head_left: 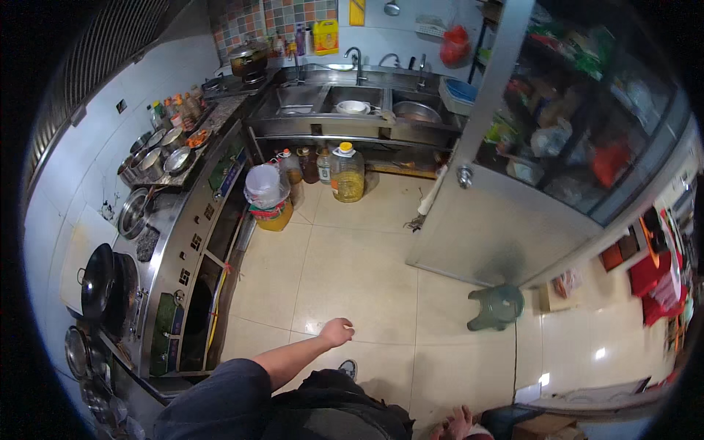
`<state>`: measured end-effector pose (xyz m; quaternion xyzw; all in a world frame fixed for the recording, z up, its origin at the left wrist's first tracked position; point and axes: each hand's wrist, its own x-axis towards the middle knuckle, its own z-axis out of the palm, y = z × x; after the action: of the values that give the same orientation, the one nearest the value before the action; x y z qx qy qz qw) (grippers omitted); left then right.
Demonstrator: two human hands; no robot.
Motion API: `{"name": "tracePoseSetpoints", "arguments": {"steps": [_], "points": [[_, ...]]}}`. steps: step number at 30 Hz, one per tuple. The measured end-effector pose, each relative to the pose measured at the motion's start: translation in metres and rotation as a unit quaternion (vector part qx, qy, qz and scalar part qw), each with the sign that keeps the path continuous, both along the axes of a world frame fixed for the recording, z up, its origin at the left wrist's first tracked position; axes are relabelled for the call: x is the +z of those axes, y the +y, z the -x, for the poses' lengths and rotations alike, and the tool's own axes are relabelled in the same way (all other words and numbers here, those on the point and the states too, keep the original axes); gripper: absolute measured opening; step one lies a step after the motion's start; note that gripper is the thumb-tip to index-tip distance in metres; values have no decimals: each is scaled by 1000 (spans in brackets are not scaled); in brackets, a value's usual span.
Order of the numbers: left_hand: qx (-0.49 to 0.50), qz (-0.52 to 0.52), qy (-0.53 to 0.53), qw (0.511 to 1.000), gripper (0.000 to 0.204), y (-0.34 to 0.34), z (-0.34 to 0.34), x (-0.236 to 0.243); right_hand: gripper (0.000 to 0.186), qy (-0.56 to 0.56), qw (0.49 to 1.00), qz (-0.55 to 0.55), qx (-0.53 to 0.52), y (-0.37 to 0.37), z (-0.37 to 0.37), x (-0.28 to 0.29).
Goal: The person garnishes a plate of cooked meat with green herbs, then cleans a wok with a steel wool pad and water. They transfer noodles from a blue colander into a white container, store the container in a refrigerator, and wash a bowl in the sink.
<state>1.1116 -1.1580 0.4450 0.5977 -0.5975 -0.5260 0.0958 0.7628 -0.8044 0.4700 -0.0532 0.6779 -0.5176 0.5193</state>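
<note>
My left hand [337, 332] hangs over the tiled floor [352, 264] in front of my body, its fingers curled in and nothing showing in them. A dark sleeve covers the upper part of that arm, and one of my shoes [349, 368] shows just below the hand. Down at the lower edge is my right hand [457, 423], palm partly up, with fingers apart and no object in it. Neither hand touches anything; the green plastic stool [497, 307] stands on the floor to the right.
A stove counter with a black wok [97, 281] and several pots runs along the left. At the back are steel sinks [293, 99], with an oil jug [347, 176] and a bucket [273, 215] on the floor before them. A metal-framed door [499, 220] stands ajar at right.
</note>
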Motion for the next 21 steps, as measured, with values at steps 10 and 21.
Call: {"name": "tracePoseSetpoints", "arguments": {"steps": [10,21], "points": [[364,-99,120,918,36,-154,-130,-10,39,185,973,-55,125,-388,-26,29],[471,-123,27,873,40,-399,-181,-16,21,80,968,51,232,-852,-74,0]]}}
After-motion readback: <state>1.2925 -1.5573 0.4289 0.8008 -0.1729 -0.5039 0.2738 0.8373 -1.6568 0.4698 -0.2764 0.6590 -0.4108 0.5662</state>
